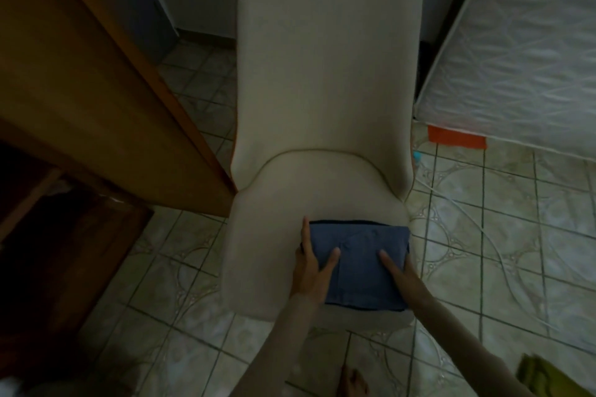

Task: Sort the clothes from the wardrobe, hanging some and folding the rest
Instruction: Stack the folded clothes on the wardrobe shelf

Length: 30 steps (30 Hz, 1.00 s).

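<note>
A folded blue garment (pixel 361 261) lies flat on the front of the cream chair seat (pixel 271 235). My left hand (pixel 311 263) rests along its left edge, one finger beside the cloth and another on top. At the garment's right edge my right hand (pixel 398 271) grips it, with the thumb pressed on top and the fingers hidden under the side. Both hands touch the garment where it rests on the seat.
The chair's tall back (pixel 325 58) rises ahead. An open wooden wardrobe door (pixel 96 90) stands at the left beside the dark wardrobe interior (pixel 48 251). A wrapped mattress (pixel 522 51) leans at the right. Yellow-green cloth (pixel 548 377) lies on the tiled floor (pixel 483 251).
</note>
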Each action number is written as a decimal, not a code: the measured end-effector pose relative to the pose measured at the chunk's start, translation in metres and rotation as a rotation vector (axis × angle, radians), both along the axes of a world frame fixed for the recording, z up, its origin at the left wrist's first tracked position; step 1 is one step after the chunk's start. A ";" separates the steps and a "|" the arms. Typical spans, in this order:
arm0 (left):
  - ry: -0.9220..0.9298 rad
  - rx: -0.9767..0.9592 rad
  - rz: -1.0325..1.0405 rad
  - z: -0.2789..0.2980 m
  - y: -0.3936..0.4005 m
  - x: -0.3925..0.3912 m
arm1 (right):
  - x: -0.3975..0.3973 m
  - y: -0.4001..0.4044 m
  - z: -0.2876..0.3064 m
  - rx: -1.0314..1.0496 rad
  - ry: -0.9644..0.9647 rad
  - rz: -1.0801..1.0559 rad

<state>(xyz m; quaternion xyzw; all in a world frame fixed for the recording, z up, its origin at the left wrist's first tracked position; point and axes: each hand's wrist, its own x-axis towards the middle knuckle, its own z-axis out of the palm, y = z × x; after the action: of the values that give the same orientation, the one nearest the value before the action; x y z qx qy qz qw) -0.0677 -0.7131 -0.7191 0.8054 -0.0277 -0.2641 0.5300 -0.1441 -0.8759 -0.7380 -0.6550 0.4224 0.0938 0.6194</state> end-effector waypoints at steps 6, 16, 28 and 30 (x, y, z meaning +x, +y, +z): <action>-0.072 -0.018 0.210 0.009 0.042 0.042 | 0.073 0.034 0.003 0.004 -0.096 0.195; -0.208 -0.038 0.320 -0.004 0.098 0.076 | 0.119 0.086 -0.006 -0.210 -0.430 0.332; -0.158 -0.007 0.081 -0.030 0.106 0.086 | 0.127 0.076 -0.020 -0.203 -0.335 0.499; -0.162 -0.005 0.087 -0.034 0.104 0.088 | 0.130 0.076 -0.022 -0.175 -0.277 0.490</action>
<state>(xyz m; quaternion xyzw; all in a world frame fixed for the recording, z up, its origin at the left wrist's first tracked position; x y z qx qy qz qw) 0.0208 -0.6087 -0.7530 0.8233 -0.0362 -0.1747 0.5389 -0.0137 -0.8003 -0.7596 -0.7949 0.1696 0.1135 0.5714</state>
